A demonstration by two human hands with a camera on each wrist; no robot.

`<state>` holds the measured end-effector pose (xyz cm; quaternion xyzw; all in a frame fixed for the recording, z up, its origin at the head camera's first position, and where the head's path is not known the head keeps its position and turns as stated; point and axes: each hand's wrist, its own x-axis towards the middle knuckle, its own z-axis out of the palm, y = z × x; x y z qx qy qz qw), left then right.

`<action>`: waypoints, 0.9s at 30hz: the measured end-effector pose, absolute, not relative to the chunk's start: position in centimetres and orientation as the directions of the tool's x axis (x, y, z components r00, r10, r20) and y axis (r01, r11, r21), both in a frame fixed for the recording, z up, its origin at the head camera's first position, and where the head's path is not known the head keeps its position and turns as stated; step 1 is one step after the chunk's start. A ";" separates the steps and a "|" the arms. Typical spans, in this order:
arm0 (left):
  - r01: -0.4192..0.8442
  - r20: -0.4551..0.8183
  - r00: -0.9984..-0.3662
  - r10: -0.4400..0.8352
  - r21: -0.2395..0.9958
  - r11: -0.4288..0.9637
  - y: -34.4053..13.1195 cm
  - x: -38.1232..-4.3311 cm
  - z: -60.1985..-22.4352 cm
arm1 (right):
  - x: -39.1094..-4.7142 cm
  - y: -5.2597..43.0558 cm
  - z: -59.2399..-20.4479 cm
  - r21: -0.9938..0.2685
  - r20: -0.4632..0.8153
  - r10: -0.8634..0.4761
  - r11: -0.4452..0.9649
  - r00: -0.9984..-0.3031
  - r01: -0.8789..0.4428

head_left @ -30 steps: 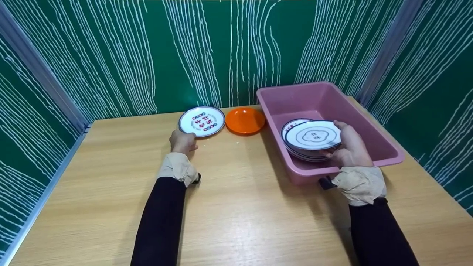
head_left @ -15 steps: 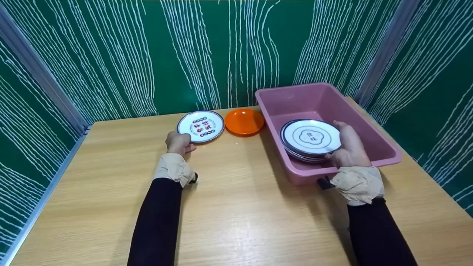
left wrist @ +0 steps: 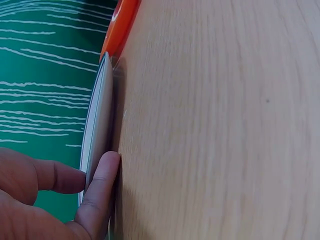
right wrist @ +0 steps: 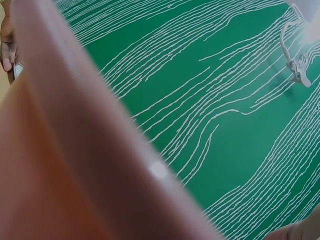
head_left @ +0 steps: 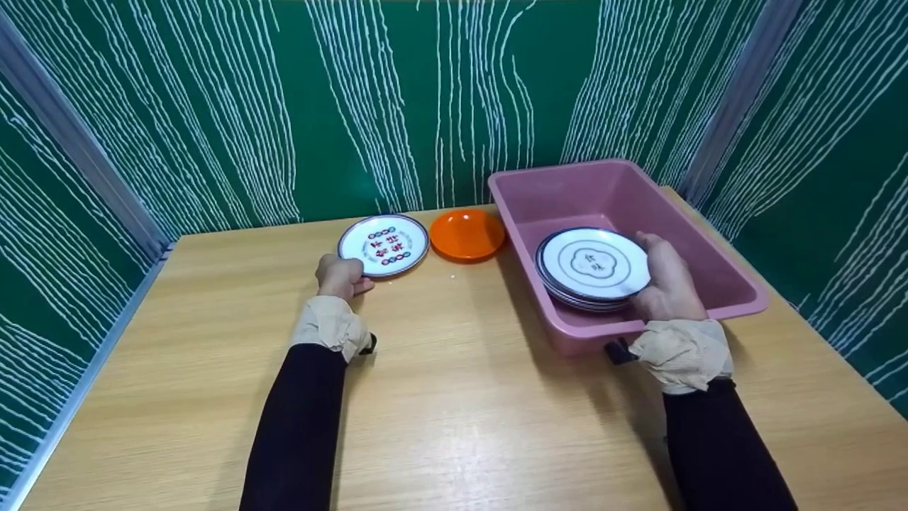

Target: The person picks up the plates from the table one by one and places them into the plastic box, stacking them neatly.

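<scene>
At the back of the table, my left hand (head_left: pixel 342 275) pinches the near-left rim of a white plate (head_left: pixel 385 245) with red characters and a blue edge. The left wrist view has this plate (left wrist: pixel 97 120) edge-on, thumb on one side and a finger underneath. A pink plastic basin (head_left: pixel 567 195) holds a stack of white plates (head_left: pixel 578 304). On top lies a plate with a grey flower outline (head_left: pixel 596 264), its right rim gripped by my right hand (head_left: pixel 670 280). In the right wrist view the blurred basin rim (right wrist: pixel 100 135) hides the plates.
An orange plate (head_left: pixel 468 235) sits between the white plate and the basin. Green walls (head_left: pixel 340 106) with white wavy lines stand behind and on both sides of the wooden table (head_left: pixel 440 397). A small white clip (right wrist: pixel 299 70) shows against the green in the right wrist view.
My right hand has lowered the tilted flower-outline plate flat onto the stack in the basin. My left hand and its plate have shifted slightly toward me and left.
</scene>
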<state>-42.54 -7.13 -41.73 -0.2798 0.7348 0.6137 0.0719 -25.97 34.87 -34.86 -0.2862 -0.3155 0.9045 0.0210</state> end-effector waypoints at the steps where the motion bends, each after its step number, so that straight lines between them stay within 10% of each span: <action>1: -0.500 -0.452 -0.832 -0.321 0.862 0.085 -7.2 -42.5 -41.7 | -26.0 34.9 -34.9 -0.585 -0.500 0.214 -0.798 -0.839 0.146; 27: -0.401 -0.443 -0.879 -0.173 0.887 -0.230 -8.6 -41.1 -40.3 | -25.9 34.1 -34.4 -0.738 -0.525 0.373 -0.648 -0.765 0.190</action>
